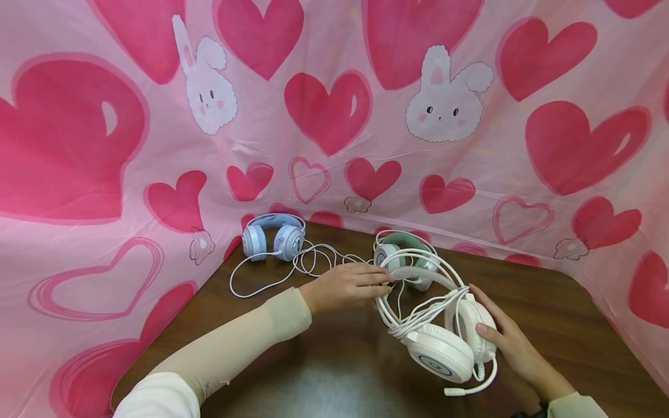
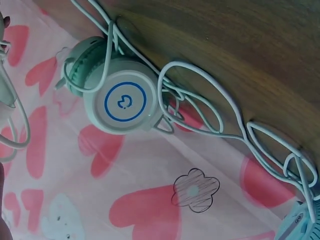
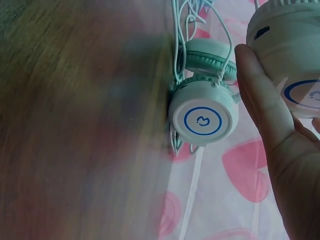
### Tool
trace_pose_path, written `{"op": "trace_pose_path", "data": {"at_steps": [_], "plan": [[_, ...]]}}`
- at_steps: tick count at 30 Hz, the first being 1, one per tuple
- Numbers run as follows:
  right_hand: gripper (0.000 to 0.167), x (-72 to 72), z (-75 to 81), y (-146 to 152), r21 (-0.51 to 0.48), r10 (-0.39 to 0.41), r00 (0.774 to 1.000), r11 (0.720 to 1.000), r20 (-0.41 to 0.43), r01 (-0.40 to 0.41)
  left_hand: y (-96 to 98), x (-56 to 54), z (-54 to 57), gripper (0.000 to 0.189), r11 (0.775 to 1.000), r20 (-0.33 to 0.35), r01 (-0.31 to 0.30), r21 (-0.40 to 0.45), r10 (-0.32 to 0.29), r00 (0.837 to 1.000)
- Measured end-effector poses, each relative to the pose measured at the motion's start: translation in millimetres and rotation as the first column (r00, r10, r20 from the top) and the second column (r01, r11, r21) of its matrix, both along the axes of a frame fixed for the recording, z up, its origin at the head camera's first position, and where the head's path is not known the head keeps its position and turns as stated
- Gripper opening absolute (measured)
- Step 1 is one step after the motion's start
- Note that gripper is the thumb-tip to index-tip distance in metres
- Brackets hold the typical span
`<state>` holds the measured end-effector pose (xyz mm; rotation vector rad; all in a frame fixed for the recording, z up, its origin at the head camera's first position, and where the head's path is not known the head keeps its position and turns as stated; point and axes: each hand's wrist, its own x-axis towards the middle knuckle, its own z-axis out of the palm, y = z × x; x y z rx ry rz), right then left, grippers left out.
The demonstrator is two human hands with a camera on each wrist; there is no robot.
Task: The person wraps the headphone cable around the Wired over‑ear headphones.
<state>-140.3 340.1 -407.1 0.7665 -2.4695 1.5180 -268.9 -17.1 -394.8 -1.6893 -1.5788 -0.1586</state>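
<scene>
White headphones [image 1: 439, 351] tilt above the worktop [image 1: 329, 363]. Left hand [image 1: 347, 285] pinches their headband [image 1: 425, 274]; right hand [image 1: 514, 342] grips an earcup [image 1: 475, 321].

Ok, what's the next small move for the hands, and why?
I'd probably lower the white headset onto the bare tabletop right of the green headphones: the right hand holds it raised, its cord is bundled, and the blue headphones already rest on that tabletop.

Head view facing forward and down, nearer wrist views both catching the green headset [image 2: 119, 92]
</scene>
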Motion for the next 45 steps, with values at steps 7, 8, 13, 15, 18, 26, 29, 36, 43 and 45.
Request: {"op": "trace_pose_path", "data": {"at_steps": [7,8,13,15,18,26,29,36,43,45], "plan": [[0.060,3.4,-3.5,4.9,-0.041,-0.050,0.999,0.998,0.006,0.051,11.1,-6.6,-5.2,0.051,1.000,0.022,-0.015,0.018,0.014,1.000],[0.059,3.5,-4.0,5.7,-0.047,-0.057,0.998,0.997,0.005,0.057,12.5,-7.7,-5.8,0.051,1.000,0.033,-0.018,0.015,0.017,0.999],[0.058,6.0,-5.3,9.8,-0.072,-0.093,0.995,0.993,0.019,0.094,18.1,-12.3,-7.6,0.049,0.998,0.055,-0.063,0.011,0.062,0.997],[0.058,7.2,-5.6,12.3,-0.072,-0.115,0.993,0.990,0.030,0.117,18.7,-14.6,-8.5,0.048,0.996,0.069,-0.088,0.013,0.087,0.994],[0.057,7.5,-7.5,16.7,-0.078,-0.136,0.989,0.987,0.050,0.140,17.6,-18.9,-11.3,0.047,0.992,0.096,-0.121,0.018,0.119,0.988],[0.056,9.2,-15.3,30.2,-0.140,-0.149,0.984,0.977,0.096,0.161,17.0,-32.0,-19.8,0.037,0.989,0.190,-0.149,0.016,0.144,0.971],[0.056,9.3,-17.8,34.4,-0.131,-0.178,0.979,0.973,0.099,0.190,16.9,-35.9,-21.4,0.034,0.986,0.282,-0.163,-0.017,0.161,0.946],[0.055,5.6,-19.0,45.9,-0.147,-0.216,0.969,0.962,0.118,0.232,17.3,-42.7,-25.2,0.028,0.968,0.537,-0.244,-0.066,0.240,0.809],[0.053,3.3,-22.3,65.5,-0.267,-0.171,0.964,0.938,0.203,0.223,22.8,-57.0,-30.0,0.021,0.958,0.727,-0.271,-0.095,0.253,0.638],[0.052,1.9,-24.2,71.9,-0.258,-0.215,0.953,0.929,0.213,0.267,25.6,-61.5,-31.0,0.021,0.951,0.788,-0.293,-0.096,0.253,0.561]]}}
